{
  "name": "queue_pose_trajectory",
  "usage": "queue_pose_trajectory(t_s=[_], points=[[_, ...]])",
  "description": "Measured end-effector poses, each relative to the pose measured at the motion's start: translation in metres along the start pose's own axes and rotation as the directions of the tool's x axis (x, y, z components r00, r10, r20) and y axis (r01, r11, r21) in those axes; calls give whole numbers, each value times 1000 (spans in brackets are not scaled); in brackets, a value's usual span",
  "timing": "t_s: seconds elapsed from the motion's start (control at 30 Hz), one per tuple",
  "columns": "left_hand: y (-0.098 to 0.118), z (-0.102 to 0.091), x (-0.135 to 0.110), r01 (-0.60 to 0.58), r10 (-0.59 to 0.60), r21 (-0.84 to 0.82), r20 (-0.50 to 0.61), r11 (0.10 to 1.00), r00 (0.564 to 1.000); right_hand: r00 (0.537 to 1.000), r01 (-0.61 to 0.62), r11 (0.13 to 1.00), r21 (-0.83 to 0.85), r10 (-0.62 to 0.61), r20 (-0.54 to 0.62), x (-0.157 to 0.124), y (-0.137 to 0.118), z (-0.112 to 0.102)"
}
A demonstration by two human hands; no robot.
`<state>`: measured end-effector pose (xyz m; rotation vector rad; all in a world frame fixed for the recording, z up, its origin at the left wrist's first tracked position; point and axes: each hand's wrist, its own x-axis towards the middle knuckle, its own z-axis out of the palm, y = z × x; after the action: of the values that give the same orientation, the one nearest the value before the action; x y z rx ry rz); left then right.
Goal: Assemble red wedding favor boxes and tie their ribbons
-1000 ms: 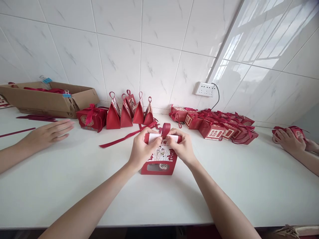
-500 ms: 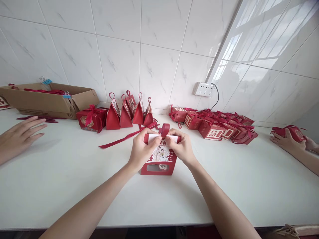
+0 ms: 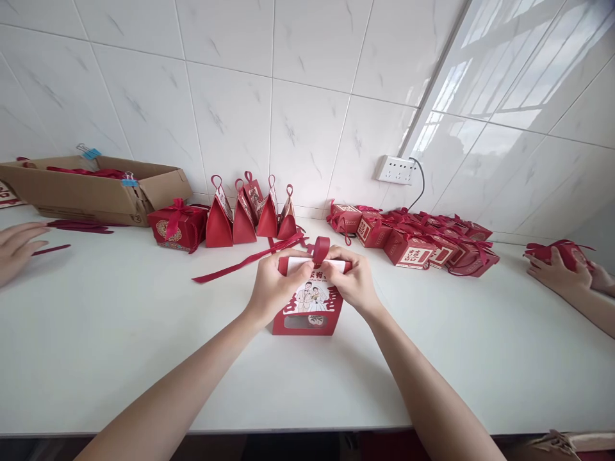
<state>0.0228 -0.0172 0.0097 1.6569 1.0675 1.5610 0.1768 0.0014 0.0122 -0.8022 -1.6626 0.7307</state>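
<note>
A red gift box (image 3: 312, 298) with a cartoon bridal couple and a small clear window stands upright on the table in front of me. My left hand (image 3: 278, 285) pinches the left part of its top edge, thumb on the near face. On the right part of the same edge, my right hand (image 3: 350, 282) grips in the same way. Between the two hands a red ribbon loop (image 3: 321, 248) rises from the top. Behind the box lies a loose red ribbon (image 3: 240, 262). The fingers on the box's far side are hidden.
Several red triangular boxes (image 3: 220, 227) and a bow-tied red box (image 3: 177, 224) line the wall. A cardboard carton (image 3: 96, 198) holds red ribbons at left. Bow-tied boxes (image 3: 413, 246) cluster at right. Other people's hands show at left (image 3: 19, 250) and right (image 3: 562, 275).
At the left, another person's hand has drawn back toward the edge, near some dark red strips. My hands keep the same hold on the box.
</note>
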Motion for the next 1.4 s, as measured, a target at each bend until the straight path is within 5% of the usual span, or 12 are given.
queue_pose_trajectory(t_s=[0.33, 0.43, 0.53, 0.7, 0.83, 0.9, 0.97, 1.03, 1.1, 1.17, 1.23, 1.4], points=[[4, 4, -7, -105, 118, 171, -68, 980, 991, 1000, 22, 994, -111, -23, -11, -4, -3, -1], [3, 5, -9, -151, 188, 228, -152, 962, 970, 990, 51, 990, -134, -67, -122, -5, 5, 4], [2, 1, -10, -129, 139, 124, -76, 984, 987, 971, -16, 999, -47, 5, -237, -3, 15, 10], [-11, -3, -7, -15, 102, -381, 210, 925, 972, 964, -266, 845, 464, 222, 147, 0, 20, 4], [-22, -1, 2, 48, -53, -279, -8, 959, 999, 939, -344, 669, 659, 247, 240, -5, 14, 4], [-23, -2, 5, 185, -159, -238, 124, 954, 979, 923, -384, 627, 678, 287, 257, -7, 11, 8], [-20, -5, 6, 355, -214, -233, 471, 906, 856, 917, -396, 597, 697, 298, 266, -9, 12, 10], [-15, -6, 3, 491, -208, -169, 754, 855, 623, 919, -390, 577, 718, 290, 266, -10, 16, 9], [-10, -6, -1, 545, -227, -73, 857, 835, 463, 913, -407, 568, 715, 268, 307, -11, 21, 6], [-6, -3, -5, 539, -255, -10, 874, 842, 415, 903, -428, 570, 701, 240, 356, -11, 26, 1], [-6, -1, -5, 495, -259, -16, 838, 869, 480, 903, -426, 588, 688, 233, 361, -9, 26, -2], [-15, -7, 9, 399, -312, -96, 470, 912, 826, 942, -299, 733, 611, 331, 64, 1, 11, -5]])
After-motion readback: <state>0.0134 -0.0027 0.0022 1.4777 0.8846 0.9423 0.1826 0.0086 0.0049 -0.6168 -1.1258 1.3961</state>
